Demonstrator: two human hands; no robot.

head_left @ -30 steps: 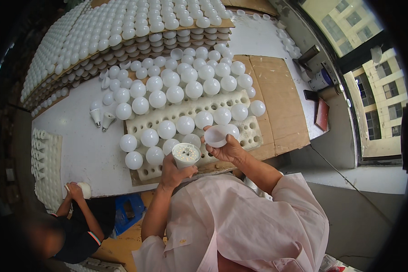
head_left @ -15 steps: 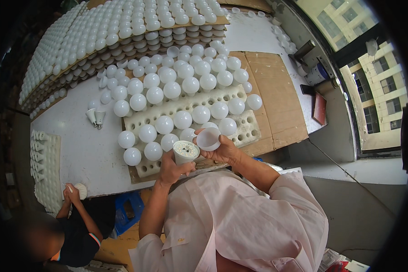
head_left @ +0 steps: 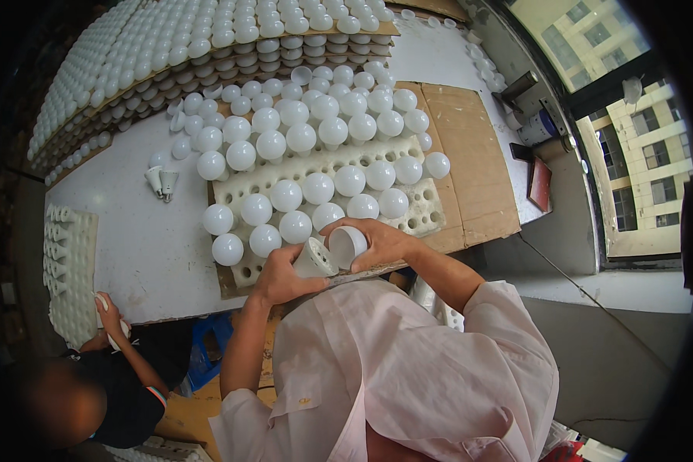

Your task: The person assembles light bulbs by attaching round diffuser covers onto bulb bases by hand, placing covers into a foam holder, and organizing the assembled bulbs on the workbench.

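Observation:
My left hand (head_left: 279,279) is closed round a white LED bulb base (head_left: 314,260), its open end tilted toward the right. My right hand (head_left: 383,242) grips a hollow white bulb cover (head_left: 348,245), whose open mouth faces the base. Cover and base are very close together; whether their rims touch, I cannot tell. Both hands are at the table's near edge. Just beyond them stand rows of round white bulbs (head_left: 317,188) in a pale foam tray (head_left: 248,185) with holes.
A cardboard sheet (head_left: 470,162) lies under the tray. Stacked boards of bulbs (head_left: 200,48) fill the far left. Two bulb bases (head_left: 168,185) lie on the white table (head_left: 131,254). A co-worker's hand (head_left: 109,317) is at the left, near another foam tray (head_left: 73,285). A window (head_left: 631,146) is at right.
The bulb base has tipped over toward the right, and the cover has turned its mouth to face it. Both hands have come closer together. The co-worker's hands have moved left.

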